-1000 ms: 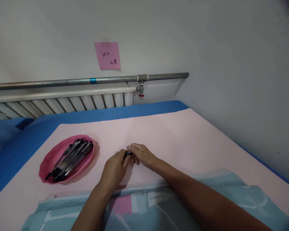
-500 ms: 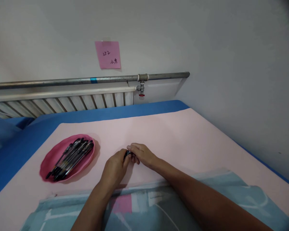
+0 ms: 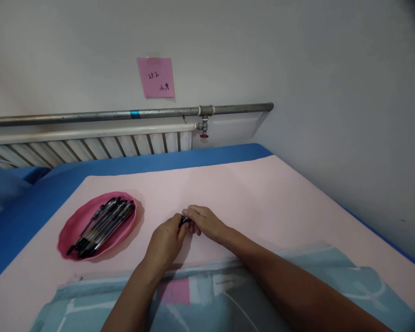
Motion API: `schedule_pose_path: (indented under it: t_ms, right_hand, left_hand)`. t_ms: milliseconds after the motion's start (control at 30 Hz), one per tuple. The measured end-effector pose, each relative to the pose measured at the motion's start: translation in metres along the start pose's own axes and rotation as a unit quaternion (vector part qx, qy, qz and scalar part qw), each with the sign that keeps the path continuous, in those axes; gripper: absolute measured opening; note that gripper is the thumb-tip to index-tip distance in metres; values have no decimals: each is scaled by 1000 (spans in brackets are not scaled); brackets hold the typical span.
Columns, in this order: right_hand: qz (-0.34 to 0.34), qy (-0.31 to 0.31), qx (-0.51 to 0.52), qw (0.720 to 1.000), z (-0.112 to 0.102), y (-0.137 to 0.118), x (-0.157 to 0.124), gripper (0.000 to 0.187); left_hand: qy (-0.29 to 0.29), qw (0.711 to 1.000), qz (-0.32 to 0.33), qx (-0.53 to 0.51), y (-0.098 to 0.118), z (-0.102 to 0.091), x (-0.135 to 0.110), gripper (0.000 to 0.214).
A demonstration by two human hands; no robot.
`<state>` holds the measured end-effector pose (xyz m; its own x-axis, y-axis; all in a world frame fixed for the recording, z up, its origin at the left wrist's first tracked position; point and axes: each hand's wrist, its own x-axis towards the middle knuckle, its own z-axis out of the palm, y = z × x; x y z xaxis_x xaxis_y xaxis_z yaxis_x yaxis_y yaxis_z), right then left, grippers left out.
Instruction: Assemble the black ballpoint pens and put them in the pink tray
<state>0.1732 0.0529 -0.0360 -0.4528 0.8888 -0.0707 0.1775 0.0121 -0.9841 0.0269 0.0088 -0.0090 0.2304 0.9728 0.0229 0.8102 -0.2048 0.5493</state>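
My left hand [image 3: 166, 242] and my right hand [image 3: 203, 222] meet over the pink sheet [image 3: 245, 193], fingers curled together around a small black pen [image 3: 183, 221], of which only a short dark piece shows between the fingertips. To the left lies a pink oval dish [image 3: 76, 221] holding several black pens [image 3: 103, 226] side by side.
A light blue patterned cloth [image 3: 297, 276] covers the near edge. Blue bedding [image 3: 27, 207] borders the pink sheet at left and back. A white radiator [image 3: 90, 147] and a grey pipe [image 3: 131, 114] run along the wall, with a pink note [image 3: 155, 77] above. A grey wall stands at right.
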Motion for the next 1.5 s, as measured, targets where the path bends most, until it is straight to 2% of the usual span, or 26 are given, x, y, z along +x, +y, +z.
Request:
schedule_pose_path:
  t_ms: [1000, 1500]
  right_hand:
    - [-2, -3, -27, 1000, 2, -2, 1, 33]
    - [-3, -7, -39, 999, 2, -3, 0, 33]
  left_hand:
    - [-50, 996, -33, 68, 3, -2, 0, 22]
    - [-52, 995, -31, 77, 5, -2, -1, 22]
